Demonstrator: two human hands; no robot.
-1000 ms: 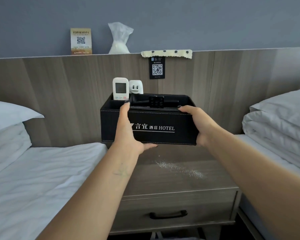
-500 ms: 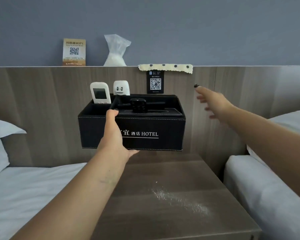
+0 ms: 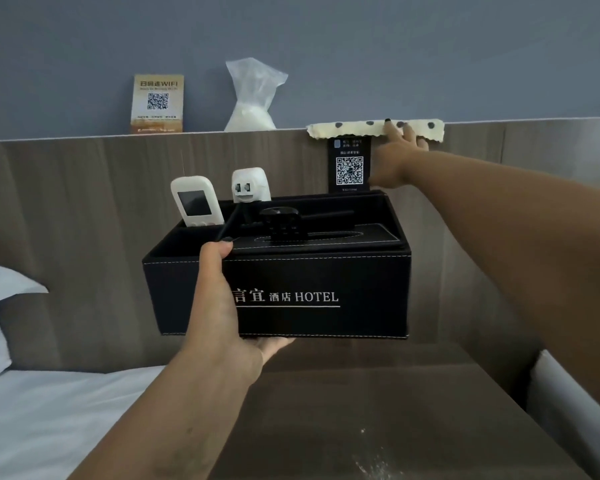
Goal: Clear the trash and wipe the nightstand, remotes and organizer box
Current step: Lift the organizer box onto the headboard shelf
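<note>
Organizer box [image 3: 319,292] gripped by left hand [image 3: 219,306], nightstand [image 3: 378,420] dusty, right hand [image 3: 400,150] touching cloth [image 3: 347,129]

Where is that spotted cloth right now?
The spotted cloth lies on the headboard ledge, upper right in the head view, above the black QR sign, with the right hand touching it.
</note>
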